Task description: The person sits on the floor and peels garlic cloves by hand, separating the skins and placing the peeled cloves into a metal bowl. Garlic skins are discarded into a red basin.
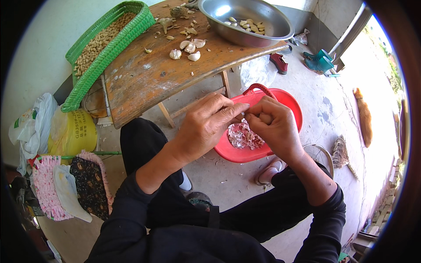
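My left hand and my right hand meet above a red plastic basket with a handle. Their fingertips pinch a small pale piece, probably a garlic clove, which the fingers mostly hide. Papery pink and white garlic skins lie in the basket below. On the wooden table ahead, several unpeeled garlic cloves sit in a loose group. Peeled cloves rest inside a stainless steel basin at the table's right end.
A green woven basket of peanuts stands at the table's left. Dry garlic remains lie farther back. Bags and a yellow bucket are at left, near cloth-covered items. Teal boots and an orange-furred animal are at right.
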Motion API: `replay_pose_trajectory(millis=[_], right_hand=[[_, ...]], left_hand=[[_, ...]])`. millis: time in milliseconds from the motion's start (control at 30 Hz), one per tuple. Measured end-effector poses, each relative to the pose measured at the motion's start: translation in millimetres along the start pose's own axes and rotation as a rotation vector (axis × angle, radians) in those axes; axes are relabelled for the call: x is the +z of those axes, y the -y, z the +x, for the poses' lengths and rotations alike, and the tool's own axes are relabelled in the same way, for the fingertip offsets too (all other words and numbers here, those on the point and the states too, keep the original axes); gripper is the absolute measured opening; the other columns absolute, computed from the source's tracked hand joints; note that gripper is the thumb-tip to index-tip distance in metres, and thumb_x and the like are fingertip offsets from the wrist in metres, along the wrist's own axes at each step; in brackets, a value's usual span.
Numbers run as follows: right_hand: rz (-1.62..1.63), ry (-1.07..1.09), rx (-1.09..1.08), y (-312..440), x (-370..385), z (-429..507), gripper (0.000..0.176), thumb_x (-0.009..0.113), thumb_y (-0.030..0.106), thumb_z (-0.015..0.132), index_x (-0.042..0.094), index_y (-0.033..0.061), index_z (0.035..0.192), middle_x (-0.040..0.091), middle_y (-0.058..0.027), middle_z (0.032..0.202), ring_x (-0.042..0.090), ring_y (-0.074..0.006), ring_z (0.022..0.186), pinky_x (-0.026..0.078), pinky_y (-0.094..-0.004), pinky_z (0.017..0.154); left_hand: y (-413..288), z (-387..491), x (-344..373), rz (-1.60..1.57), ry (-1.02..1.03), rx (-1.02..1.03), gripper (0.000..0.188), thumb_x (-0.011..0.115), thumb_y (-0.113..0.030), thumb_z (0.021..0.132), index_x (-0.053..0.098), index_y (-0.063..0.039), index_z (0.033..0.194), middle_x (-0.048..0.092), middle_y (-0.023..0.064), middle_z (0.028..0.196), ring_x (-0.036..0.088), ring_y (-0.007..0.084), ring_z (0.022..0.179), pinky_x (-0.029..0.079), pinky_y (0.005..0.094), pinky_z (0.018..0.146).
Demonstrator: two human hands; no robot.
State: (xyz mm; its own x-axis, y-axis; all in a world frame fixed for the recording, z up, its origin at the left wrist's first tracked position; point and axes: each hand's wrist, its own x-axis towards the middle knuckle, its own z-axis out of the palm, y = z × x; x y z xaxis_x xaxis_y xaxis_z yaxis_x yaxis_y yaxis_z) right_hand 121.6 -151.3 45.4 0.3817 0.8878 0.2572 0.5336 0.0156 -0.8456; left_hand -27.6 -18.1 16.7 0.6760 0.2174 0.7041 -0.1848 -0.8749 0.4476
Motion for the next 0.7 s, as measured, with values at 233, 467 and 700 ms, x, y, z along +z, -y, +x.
replay_pose_trajectory(millis=[233,467,700], right_hand=[[0.119,0.021,0.171,13.2,-5.8,2.6,0.007,0.067,0.003,0.083,0.064,-0.0032,0.082,0.059,-0.0059,0.077,0.058,-0.0123,0.069,0.048,-0.0284,0.065],[0.030,-0.016,0.177,0.4,-6.3,2.2,0.012,0.072,0.009,0.086,0.067,-0.0014,0.085,0.056,-0.0016,0.072,0.054,-0.0089,0.065,0.046,-0.0264,0.061],[0.195,0.049,0.155,8.9,-4.3,-1.9,0.019,0.077,0.015,0.087,0.074,0.0009,0.100,0.059,0.0019,0.075,0.053,-0.0039,0.068,0.045,-0.0220,0.061]], left_hand=[[-2.5,-1.3,-5.4,-0.897,0.082,-0.674,0.029,0.067,0.000,0.091,0.067,-0.001,0.120,0.067,0.0049,0.095,0.064,0.0105,0.083,0.055,0.0240,0.076],[2.1,-2.2,-3.1,-1.168,-0.013,-0.711,0.034,0.071,-0.010,0.090,0.065,0.000,0.122,0.067,0.0054,0.093,0.064,0.0098,0.084,0.055,0.0245,0.078],[2.6,-1.9,-1.5,-0.620,-0.055,-0.383,0.031,0.071,0.004,0.085,0.069,-0.002,0.116,0.067,0.0055,0.099,0.065,0.0116,0.088,0.055,0.0252,0.079]])
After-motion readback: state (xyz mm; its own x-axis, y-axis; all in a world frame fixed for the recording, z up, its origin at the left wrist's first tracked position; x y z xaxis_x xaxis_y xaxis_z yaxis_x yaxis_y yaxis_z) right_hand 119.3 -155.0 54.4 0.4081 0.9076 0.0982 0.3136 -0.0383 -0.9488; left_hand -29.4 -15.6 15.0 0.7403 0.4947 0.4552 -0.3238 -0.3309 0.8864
